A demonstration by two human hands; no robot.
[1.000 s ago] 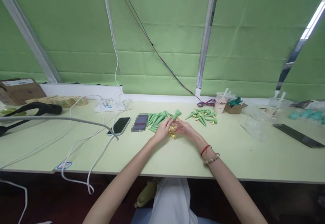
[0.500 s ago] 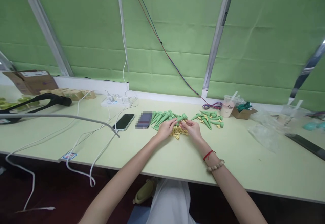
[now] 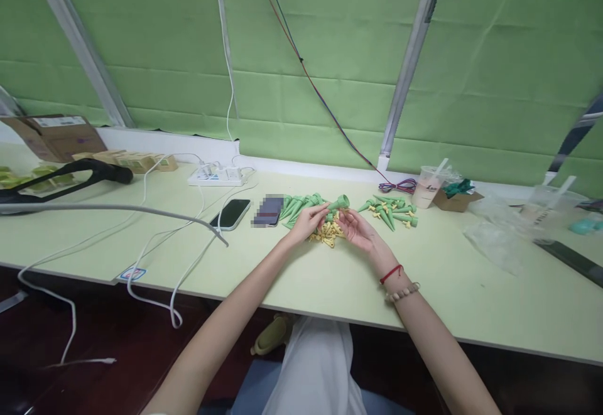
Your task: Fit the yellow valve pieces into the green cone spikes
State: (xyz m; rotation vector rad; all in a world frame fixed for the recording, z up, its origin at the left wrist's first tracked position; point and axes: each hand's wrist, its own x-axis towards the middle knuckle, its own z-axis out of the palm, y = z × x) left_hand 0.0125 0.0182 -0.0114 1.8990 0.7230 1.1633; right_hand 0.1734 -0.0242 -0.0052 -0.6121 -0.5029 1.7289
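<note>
My left hand [image 3: 308, 223] pinches a green plant watering spike [image 3: 340, 202], its wide round end tilted up to the right. Close beside it, my right hand [image 3: 360, 233] has its palm partly turned up and its fingers curled together; whatever the fingertips may hold is too small to make out. Below both hands lies a heap of small yellow plastic pieces [image 3: 330, 235]. Plain green spikes [image 3: 298, 206] are piled to the left, partly behind my left hand. On the right, more green spikes [image 3: 389, 212] lie in a loose group, with yellow pieces fitted on them.
Two phones, one dark [image 3: 234, 214] and one blurred [image 3: 269, 210], lie left of the spikes. White cables run from a power strip [image 3: 215, 177]. A drink cup [image 3: 426, 189], small carton [image 3: 455, 200] and plastic bag [image 3: 490, 239] stand or lie on the right.
The spike in my left hand now shows its wide end more fully, turned up. My right hand has drawn slightly away from it and rolled palm upward. The view has tilted a little.
</note>
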